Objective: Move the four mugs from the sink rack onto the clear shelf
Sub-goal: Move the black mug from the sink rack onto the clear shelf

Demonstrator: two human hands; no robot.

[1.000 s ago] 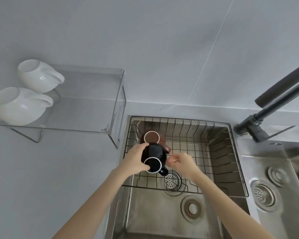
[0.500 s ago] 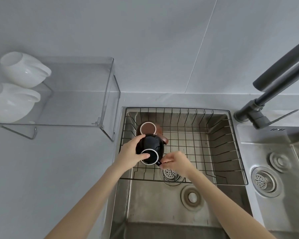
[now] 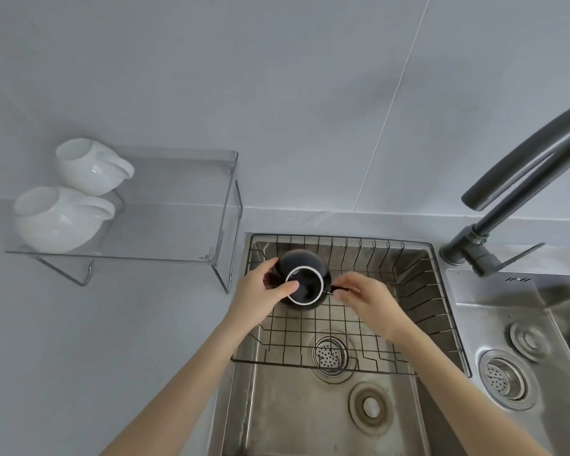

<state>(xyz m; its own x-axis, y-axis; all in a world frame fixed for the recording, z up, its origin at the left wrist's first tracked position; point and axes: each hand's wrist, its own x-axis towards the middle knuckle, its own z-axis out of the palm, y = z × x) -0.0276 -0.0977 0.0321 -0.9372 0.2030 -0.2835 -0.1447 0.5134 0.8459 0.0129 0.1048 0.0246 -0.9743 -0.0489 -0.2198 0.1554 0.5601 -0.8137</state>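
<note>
A black mug (image 3: pixel 305 284) with a white rim is held above the wire sink rack (image 3: pixel 408 291), its mouth facing me. My left hand (image 3: pixel 264 291) grips its left side with the thumb on the rim. My right hand (image 3: pixel 362 296) pinches its handle on the right. The brown mug seen earlier in the rack is hidden behind the black one; only a dark sliver shows by my left fingers. Two white mugs (image 3: pixel 89 166) (image 3: pixel 56 218) lie on the left part of the clear shelf (image 3: pixel 178 205).
The rack spans the back half of a steel sink (image 3: pixel 310 416) with a drain strainer (image 3: pixel 329 355). A dark faucet (image 3: pixel 514 179) arches at the right over a second basin (image 3: pixel 507 380). Grey counter lies left of the sink, under the shelf.
The black mug has been raised and turned so its mouth faces me, now covering the brown mug. Both hands stay on it. The camera view shifted a little.
</note>
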